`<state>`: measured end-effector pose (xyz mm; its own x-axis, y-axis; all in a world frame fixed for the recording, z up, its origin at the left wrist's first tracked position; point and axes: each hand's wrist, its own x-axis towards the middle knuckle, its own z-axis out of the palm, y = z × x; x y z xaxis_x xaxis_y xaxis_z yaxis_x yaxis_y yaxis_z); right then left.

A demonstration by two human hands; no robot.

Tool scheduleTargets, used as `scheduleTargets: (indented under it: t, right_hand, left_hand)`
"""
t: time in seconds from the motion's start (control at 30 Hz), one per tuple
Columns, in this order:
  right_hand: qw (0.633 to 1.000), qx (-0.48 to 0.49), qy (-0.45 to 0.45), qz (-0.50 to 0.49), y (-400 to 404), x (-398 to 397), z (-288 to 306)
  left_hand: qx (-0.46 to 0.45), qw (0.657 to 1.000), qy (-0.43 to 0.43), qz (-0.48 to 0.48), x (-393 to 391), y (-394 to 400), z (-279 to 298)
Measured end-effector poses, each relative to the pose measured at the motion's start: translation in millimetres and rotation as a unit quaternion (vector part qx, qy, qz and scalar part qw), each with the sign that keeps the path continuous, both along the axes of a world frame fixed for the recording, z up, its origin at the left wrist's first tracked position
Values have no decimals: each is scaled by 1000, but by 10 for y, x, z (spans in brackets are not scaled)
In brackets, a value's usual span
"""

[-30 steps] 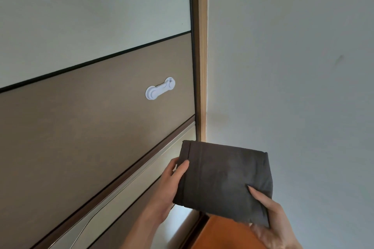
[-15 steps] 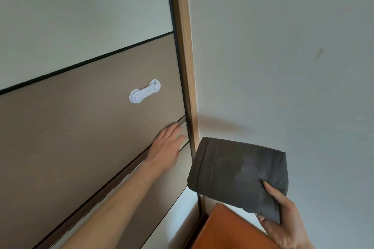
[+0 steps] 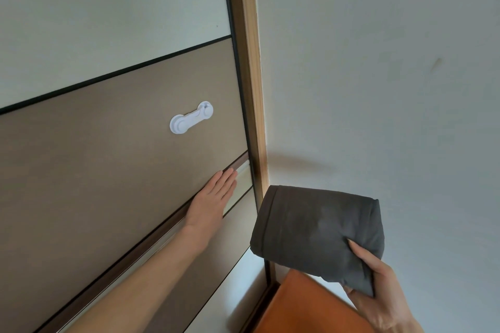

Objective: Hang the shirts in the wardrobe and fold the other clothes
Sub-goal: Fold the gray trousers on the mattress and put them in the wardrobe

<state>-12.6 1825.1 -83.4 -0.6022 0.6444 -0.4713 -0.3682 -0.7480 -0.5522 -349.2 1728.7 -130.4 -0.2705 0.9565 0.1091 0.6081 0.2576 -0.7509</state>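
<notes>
A folded dark grey garment (image 3: 313,227) is held up in front of the white wall by my right hand (image 3: 378,289), which grips its lower right corner with the thumb on top. My left hand (image 3: 213,197) lies flat, fingers straight, on the brown panel of the sliding wardrobe door (image 3: 108,157), fingertips at the dark handle rail (image 3: 240,162) near the door's right edge. The wardrobe door is closed against its wooden frame (image 3: 251,62).
A white plastic child-safety latch (image 3: 190,117) is stuck on the brown panel above my left hand. An orange-brown surface (image 3: 305,308) shows at the bottom, below the garment. The white wall (image 3: 392,89) fills the right side.
My left hand has let go of the folded garment and moved up to lie flat on the wardrobe door. The right hand now holds the garment alone, shifted right.
</notes>
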Motion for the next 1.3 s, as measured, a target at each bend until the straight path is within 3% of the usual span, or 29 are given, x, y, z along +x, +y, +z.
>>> scheduleTargets:
  t: [0.47, 0.73, 0.87, 1.0, 1.13, 1.3]
  right_hand:
    - [1000, -7, -2, 2, -159, -173, -52]
    - [999, -37, -31, 1, -204, -214, -140]
    - [997, -45, -68, 10, -213, -225, -241]
    - [993, -51, -109, 19, -173, -215, -295]
    - [990, -47, -134, 25, -91, -207, -308]
    - [992, -35, -118, 13, -81, -246, -331]
  left_hand:
    - [9, 1000, 15, -2, 49, -436, -15]
    - [48, 998, -28, -2, 112, -835, -27]
    - [92, 989, -109, -34, 119, -1005, -95]
    - [36, 990, -133, -22, 110, -979, -120]
    - [-39, 999, -32, -14, 106, -720, 5]
    - [-182, 981, 60, 21, 136, -353, 167]
